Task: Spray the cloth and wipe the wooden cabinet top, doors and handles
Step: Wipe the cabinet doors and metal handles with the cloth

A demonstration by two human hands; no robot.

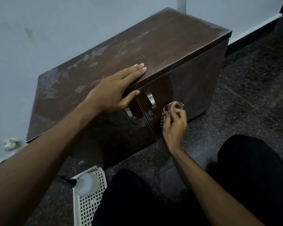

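I see the left hand [116,90] flat on the cabinet edge and the right hand [174,126] holding the cloth on a door.

Left fingers are straight, lying on the front edge of the dark brown wooden cabinet [137,51] top, thumb hooked over onto the door face. Right fingers are curled round the bunched purplish cloth [171,107], pressed to the right door [191,88] just beside the right brushed-metal handle [151,100]. The left metal handle [129,113] sits under the left palm. Cabinet back is against the pale wall [39,30]. There is open dark speckled stone floor [245,111] to the right. The top shows pale smears. A white perforated plastic basket [88,204] sits near the left front corner with a white spray bottle [87,183] lying in it.
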